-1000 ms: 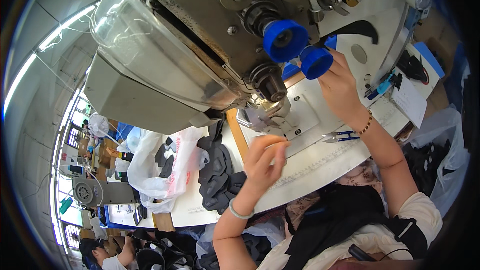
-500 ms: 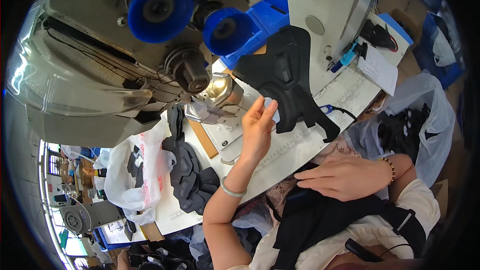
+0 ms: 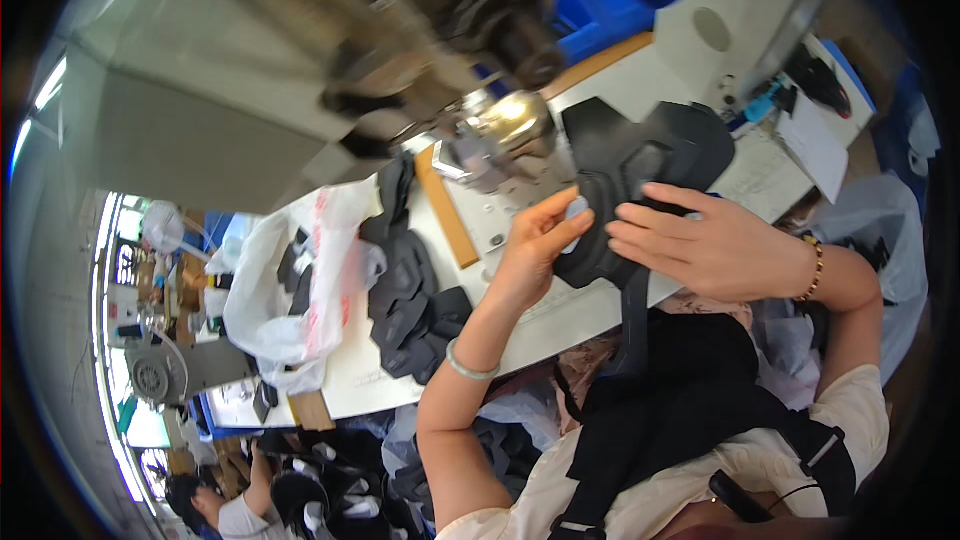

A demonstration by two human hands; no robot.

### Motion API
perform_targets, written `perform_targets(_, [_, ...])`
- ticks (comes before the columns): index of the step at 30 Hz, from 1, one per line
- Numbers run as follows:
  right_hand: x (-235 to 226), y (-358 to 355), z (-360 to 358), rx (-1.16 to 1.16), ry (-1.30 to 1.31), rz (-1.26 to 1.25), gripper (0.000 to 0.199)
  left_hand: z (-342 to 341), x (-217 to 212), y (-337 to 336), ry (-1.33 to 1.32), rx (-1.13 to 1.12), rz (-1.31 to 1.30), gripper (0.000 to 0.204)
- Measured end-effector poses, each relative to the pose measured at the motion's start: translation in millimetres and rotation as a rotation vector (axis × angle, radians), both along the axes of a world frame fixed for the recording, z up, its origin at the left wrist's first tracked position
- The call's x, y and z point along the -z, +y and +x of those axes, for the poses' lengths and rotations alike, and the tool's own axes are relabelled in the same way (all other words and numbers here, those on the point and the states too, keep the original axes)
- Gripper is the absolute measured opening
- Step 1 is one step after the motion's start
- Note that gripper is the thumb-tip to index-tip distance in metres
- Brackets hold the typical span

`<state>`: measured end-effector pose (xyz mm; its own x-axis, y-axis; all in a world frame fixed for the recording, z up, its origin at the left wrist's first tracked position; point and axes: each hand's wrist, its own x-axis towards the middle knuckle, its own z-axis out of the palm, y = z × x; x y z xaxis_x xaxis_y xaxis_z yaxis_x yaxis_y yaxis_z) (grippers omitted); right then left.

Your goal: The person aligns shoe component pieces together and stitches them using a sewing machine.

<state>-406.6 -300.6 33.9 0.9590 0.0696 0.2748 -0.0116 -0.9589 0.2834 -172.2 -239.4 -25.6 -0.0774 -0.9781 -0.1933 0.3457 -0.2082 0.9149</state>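
Note:
A black moulded panel [image 3: 655, 155] with raised pads and a strap-like tail lies over the white table, beside the sewing machine's metal head. My left hand [image 3: 545, 238] is closed at the panel's left edge. Between its thumb and forefinger is a small pale piece [image 3: 575, 210]; whether this is fixed to the panel I cannot tell. My right hand [image 3: 715, 245] rests over the panel's lower right part, fingers stretched out and nearly together, the thumb mostly hidden. It covers some of the panel. The shiny machine head [image 3: 500, 135] stands just left of the panel.
Stacked black moulded pieces [image 3: 408, 305] lie left of my left forearm, next to a clear plastic bag [image 3: 300, 300]. A blue bin [image 3: 600, 10] stands behind the machine. Papers [image 3: 812, 145] and tools lie at the right. Another person [image 3: 235, 510] sits at lower left.
My view has shifted leftward, so the bench appears further right. My right hand has come up from my lap onto the panel. The panel has turned and lies lower, still at my left hand.

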Motion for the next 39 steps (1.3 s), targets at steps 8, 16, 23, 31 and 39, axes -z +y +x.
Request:
perform_targets(8, [-1.2, 11.2, 16.6, -0.015, -0.111, 0.020, 0.054, 11.1, -16.7, 23.9, -0.089, 0.086, 0.066, 0.038])
perform_targets(16, [-27.5, -5.2, 32.5, 0.211, -0.441, -0.115, 0.056, 187.9, -34.1, 7.1, -1.501, -0.354, 0.102, 0.036])
perform_targets(23, [-14.3, -27.5, 56.5, 0.177, -0.423, -0.052, 0.051, 249.0, 47.3, -34.7, -1.659, -0.303, -0.167, 0.041])
perform_targets(31, [-37.9, -24.7, 67.6, 0.136, -0.356, -0.053, 0.049, 237.1, 11.1, -4.5, -1.921, -0.579, -0.203, 0.020])
perform_targets(39, [-26.0, -25.8, 74.3, 0.294, -0.472, 0.079, 0.045, 59.0, -57.2, 35.6, -1.941, -0.757, -1.243, 0.035])
